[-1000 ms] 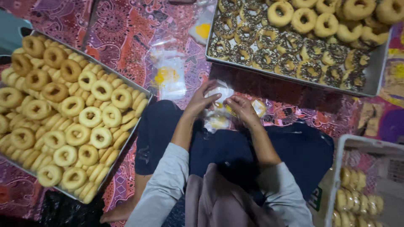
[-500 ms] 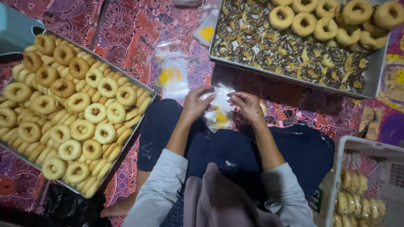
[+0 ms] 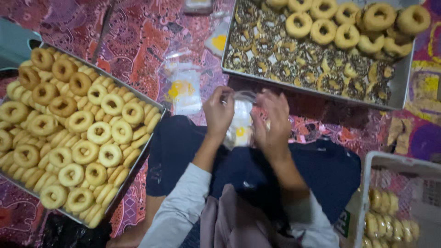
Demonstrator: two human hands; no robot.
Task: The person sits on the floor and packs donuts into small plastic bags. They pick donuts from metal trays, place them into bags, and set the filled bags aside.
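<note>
Left hand (image 3: 219,112) and right hand (image 3: 274,123) are pinching the small clear plastic bag (image 3: 241,123), fingers closed on its top edge; bagging looks underway; filling it seemingly needs its mouth parted.

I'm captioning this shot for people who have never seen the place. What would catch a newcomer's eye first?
First, the big metal tray of plain ring doughnuts on the left, piled in rows. Next, the second tray at top right, with dark sprinkled doughnuts and a few plain ones along its far edge. Between them, the left hand and right hand hold a small clear plastic bag over the person's lap.
</note>
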